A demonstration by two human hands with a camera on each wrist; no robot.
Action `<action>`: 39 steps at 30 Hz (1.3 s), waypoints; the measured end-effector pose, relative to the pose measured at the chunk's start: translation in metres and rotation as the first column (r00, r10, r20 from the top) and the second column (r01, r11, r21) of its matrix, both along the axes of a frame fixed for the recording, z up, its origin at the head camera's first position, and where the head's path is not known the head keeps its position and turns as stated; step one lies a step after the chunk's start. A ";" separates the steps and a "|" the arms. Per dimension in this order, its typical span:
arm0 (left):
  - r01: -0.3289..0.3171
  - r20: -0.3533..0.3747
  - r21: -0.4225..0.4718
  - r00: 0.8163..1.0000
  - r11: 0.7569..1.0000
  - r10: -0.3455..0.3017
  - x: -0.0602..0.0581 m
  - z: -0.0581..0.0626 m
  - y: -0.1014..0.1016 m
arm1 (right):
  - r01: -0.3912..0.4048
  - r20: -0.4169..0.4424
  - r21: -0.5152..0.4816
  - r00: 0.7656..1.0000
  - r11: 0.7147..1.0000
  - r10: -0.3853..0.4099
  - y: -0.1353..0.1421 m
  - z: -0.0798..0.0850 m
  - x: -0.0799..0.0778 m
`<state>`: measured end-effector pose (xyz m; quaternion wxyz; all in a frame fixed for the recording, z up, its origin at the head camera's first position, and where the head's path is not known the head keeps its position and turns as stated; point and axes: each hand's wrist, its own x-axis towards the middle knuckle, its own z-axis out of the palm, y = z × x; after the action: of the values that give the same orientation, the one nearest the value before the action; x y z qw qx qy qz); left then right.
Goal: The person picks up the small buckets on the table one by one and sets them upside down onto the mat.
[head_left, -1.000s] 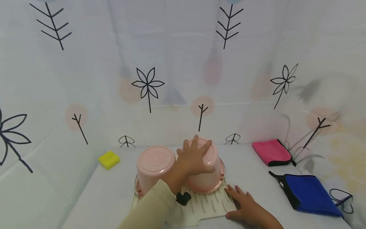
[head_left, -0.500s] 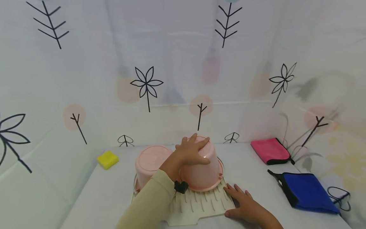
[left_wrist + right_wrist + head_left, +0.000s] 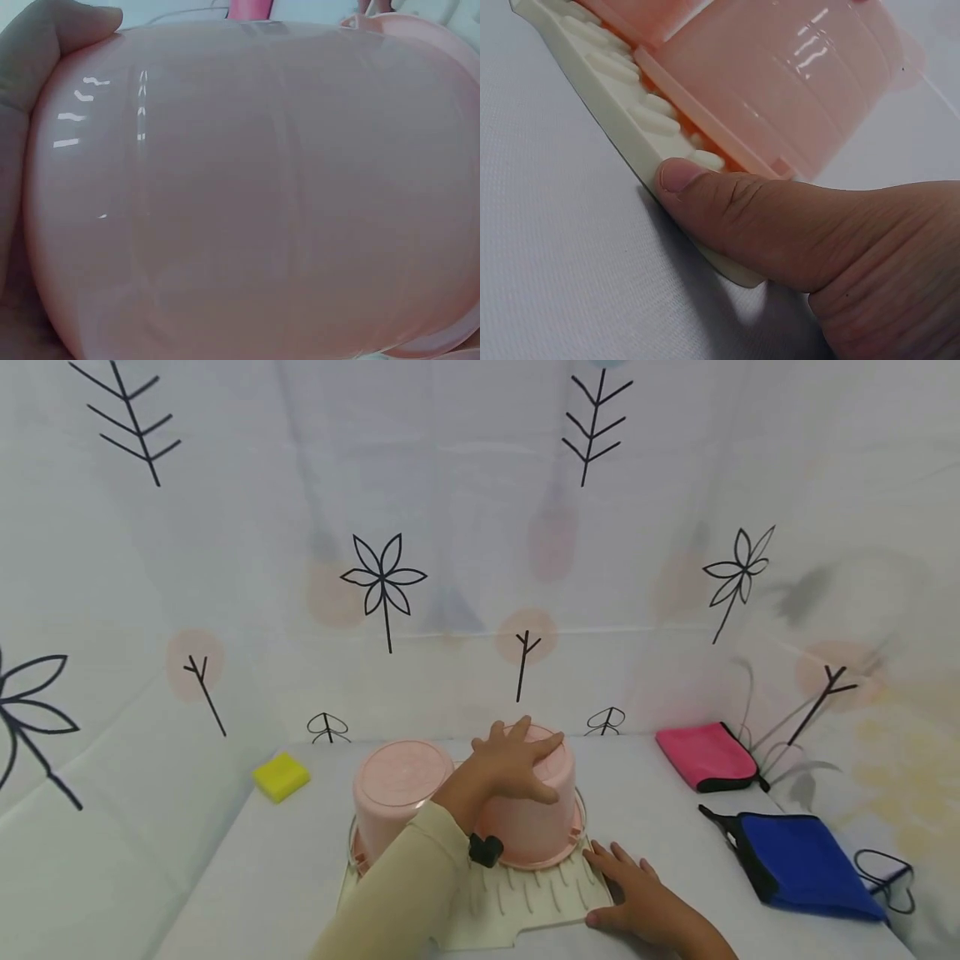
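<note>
Two pink buckets stand upside down, side by side, on a cream ridged draining tray (image 3: 517, 902). My left hand (image 3: 513, 764) spreads over the upturned base of the right bucket (image 3: 525, 831) and grips it. In the left wrist view the thumb (image 3: 86, 22) bends over the base's edge, with the bucket's wall filling most of the picture. The left bucket (image 3: 401, 777) is partly hidden behind my left forearm. My right hand (image 3: 637, 902) holds the tray's right edge. Its thumb (image 3: 705, 199) lies on the tray's rim in the right wrist view, where the other fingers are hidden.
A yellow sponge (image 3: 281, 777) lies at the back left of the white table (image 3: 247, 868). At the right are a pink zip pouch (image 3: 705, 756) and a blue zip pouch (image 3: 806, 864). Behind everything hangs a patterned white cloth (image 3: 450, 485).
My left hand and the right bucket shifted slightly left, away from the tray's right side, then came back right. My right hand has stayed at the tray's edge.
</note>
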<state>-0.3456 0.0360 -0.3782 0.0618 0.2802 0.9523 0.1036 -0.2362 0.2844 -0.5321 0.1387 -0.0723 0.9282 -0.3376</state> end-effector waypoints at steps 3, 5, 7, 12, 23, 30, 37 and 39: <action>0.001 0.002 -0.015 1.000 1.000 -0.001 0.001 0.003 0.000 | 0.000 -0.002 0.003 1.000 1.000 0.000 -0.001 0.000 -0.001; 0.006 0.000 -0.028 1.000 1.000 -0.006 0.001 0.003 0.000 | 0.003 0.002 0.000 1.000 1.000 -0.003 -0.002 0.000 -0.001; 0.010 0.001 -0.032 1.000 0.999 -0.010 0.002 0.003 0.001 | 0.004 0.007 -0.002 1.000 1.000 -0.004 -0.002 0.001 -0.001; 0.014 -0.012 -0.043 1.000 0.999 -0.015 0.001 0.001 0.001 | 0.000 0.010 -0.002 1.000 1.000 0.000 -0.003 0.002 -0.001; -0.007 -0.059 -0.041 0.998 0.999 0.005 0.000 -0.004 0.000 | -0.016 -0.002 0.018 1.000 1.000 0.016 -0.006 0.002 -0.002; -0.014 -0.218 0.081 0.975 0.997 0.032 0.001 -0.020 -0.003 | 0.010 0.044 0.019 0.999 1.000 -0.011 -0.008 -0.001 -0.005; 0.092 -0.306 0.417 0.951 0.904 0.044 0.009 -0.026 -0.011 | 0.019 0.027 0.019 0.999 1.000 -0.019 -0.003 0.001 -0.001; 0.122 -0.286 0.461 0.958 0.879 0.017 0.014 -0.026 -0.013 | 0.036 0.044 0.028 0.998 0.999 -0.037 -0.003 0.001 -0.001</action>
<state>-0.3318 0.0227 -0.4041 -0.1416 0.3244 0.8890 0.2904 -0.2374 0.2811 -0.5312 0.1540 -0.0459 0.9306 -0.3289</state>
